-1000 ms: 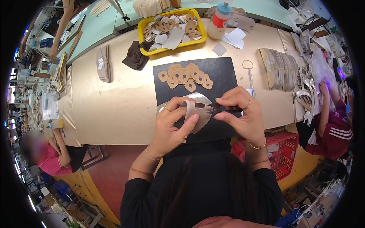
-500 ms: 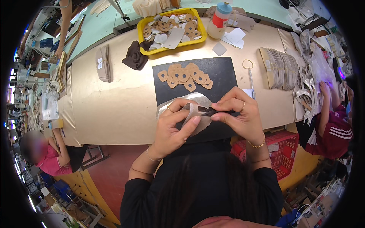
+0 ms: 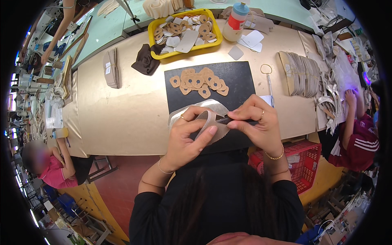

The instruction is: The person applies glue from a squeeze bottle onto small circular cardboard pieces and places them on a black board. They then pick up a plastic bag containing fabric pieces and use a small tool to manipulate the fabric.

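My left hand (image 3: 184,136) is closed around a folded beige-grey fabric piece (image 3: 218,132) with a jagged edge, its thumb pressed on the near face. Between the thumb and fingers of my right hand (image 3: 258,122) is a slim dark tool (image 3: 223,120); its tip meets the upper part of the fabric, and its exact kind is hidden by the fingers. Just beyond my hands, a pale shiny curved piece (image 3: 210,104) lies on a black mat (image 3: 239,75). Several tan rounded patches with dark centres (image 3: 197,82) are heaped farther up that mat.
A yellow tray (image 3: 218,30) of cut pieces stands at the back, beside a blue-capped bottle (image 3: 235,24). Dark cloth (image 3: 145,60) and a bundled stack (image 3: 111,69) lie left; a larger bundle (image 3: 300,73) lies right. A red crate (image 3: 304,167) sits below the table. Co-workers are at both sides.
The fabric piece has turned slightly and its near face now shows broader around the tool's tip. My hands have hardly shifted. At the far left, a co-worker's arm has moved.
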`<state>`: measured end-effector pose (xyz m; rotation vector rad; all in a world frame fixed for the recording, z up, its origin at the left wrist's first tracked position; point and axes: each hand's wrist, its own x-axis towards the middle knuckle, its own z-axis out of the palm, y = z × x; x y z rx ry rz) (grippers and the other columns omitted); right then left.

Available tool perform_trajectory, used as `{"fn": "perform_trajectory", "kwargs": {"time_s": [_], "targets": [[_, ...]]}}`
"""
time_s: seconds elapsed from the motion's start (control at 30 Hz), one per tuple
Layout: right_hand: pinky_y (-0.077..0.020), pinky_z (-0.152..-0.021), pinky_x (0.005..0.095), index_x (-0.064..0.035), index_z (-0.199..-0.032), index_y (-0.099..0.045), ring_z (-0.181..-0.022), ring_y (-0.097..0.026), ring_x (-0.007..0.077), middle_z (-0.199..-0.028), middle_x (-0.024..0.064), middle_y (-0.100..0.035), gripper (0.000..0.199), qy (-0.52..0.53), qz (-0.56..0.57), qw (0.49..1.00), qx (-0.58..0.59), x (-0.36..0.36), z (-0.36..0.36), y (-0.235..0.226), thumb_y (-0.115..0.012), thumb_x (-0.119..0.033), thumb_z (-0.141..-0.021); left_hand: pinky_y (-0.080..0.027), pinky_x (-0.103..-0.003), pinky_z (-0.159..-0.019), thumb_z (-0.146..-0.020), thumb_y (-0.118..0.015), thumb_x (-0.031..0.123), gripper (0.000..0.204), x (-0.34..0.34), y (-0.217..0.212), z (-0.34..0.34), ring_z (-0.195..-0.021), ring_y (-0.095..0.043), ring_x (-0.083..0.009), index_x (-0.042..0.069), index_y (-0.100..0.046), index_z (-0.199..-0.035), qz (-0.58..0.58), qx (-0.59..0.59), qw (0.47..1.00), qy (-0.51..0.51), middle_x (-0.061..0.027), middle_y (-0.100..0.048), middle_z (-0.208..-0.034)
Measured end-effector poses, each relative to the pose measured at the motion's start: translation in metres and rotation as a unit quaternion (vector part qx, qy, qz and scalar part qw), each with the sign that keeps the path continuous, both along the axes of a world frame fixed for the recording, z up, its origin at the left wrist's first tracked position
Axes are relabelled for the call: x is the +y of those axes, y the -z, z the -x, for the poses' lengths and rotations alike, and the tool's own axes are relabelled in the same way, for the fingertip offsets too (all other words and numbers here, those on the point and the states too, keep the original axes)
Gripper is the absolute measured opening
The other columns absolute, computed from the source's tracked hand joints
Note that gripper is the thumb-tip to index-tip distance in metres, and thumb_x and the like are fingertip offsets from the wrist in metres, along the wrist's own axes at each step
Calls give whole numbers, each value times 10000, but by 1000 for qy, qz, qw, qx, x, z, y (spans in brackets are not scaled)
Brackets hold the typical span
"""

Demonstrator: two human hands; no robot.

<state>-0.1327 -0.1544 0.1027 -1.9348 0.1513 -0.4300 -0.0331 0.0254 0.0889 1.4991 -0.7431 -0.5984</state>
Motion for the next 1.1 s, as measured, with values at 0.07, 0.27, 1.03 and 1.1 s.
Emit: {"fn": "perform_trajectory", "kwargs": {"time_s": [0.07, 0.27, 1.03, 1.1], "targets": [[-438, -581, 240, -31, -887, -708, -676, -570, 125, -780, 50, -586, 232, -3, -14, 1000, -8, -3, 0, 0, -797, -59, -675, -440, -297, -855, -828, -637, 69, 133, 0, 0, -1, -966, -581, -201, -24, -660, -920, 12, -2, 1000, 7, -106, -607, -1033], [-441, -615, 248, -48, -901, -715, -716, -568, 131, -800, 41, -585, 255, -25, -16, 999, -41, -12, -6, -1, -803, -65, -662, -474, -400, -880, -890, -504, 203, 224, 1, -4, -3, -950, -619, -290, 3, -540, -984, 64, 324, 941, 72, -181, -601, -998], [-469, -606, 250, -65, -838, -726, -725, -609, 154, -770, 47, -590, 283, -29, 13, 999, -44, -6, -3, -12, -826, -72, -574, -496, -448, -835, -918, -435, 231, 243, -4, -11, 1, -917, -615, -389, 5, -506, -866, 121, 462, 867, 140, -240, -589, -933], [-467, -599, 248, -68, -837, -725, -723, -607, 153, -771, 47, -592, 284, -32, 27, 998, -47, -7, -3, -15, -826, -79, -571, -500, -438, -836, -923, -436, 240, 252, -3, -13, 0, -923, -616, -379, 5, -500, -860, 105, 459, 871, 137, -237, -589, -938]]}}
